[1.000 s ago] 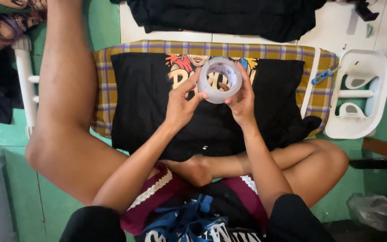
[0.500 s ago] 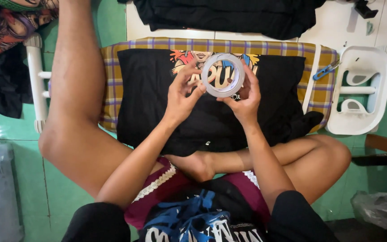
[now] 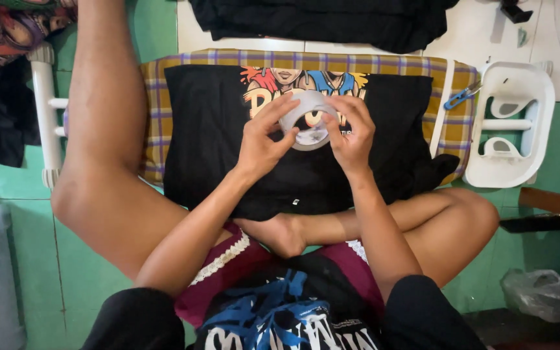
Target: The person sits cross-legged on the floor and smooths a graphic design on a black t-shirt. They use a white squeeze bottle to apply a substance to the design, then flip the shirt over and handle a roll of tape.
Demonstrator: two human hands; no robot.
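I sit cross-legged on a green floor. A roll of clear tape (image 3: 307, 111) is held up between both hands over a folded black T-shirt (image 3: 209, 129) with a colourful print. My left hand (image 3: 264, 146) grips the roll's left side, thumb against its front. My right hand (image 3: 350, 136) pinches the right side, fingers curled over the rim. The shirt lies on a yellow and purple plaid cloth (image 3: 157, 84).
A white plastic holder (image 3: 510, 123) with a blue clip (image 3: 459, 97) stands at the right. Dark clothing (image 3: 332, 23) lies beyond the cloth on a white surface. A white rail (image 3: 43, 110) is at the left, a plastic bag (image 3: 536, 291) at the lower right.
The tape roll has come down and tilted nearer the shirt. Both hands have shifted their grip around its rim.
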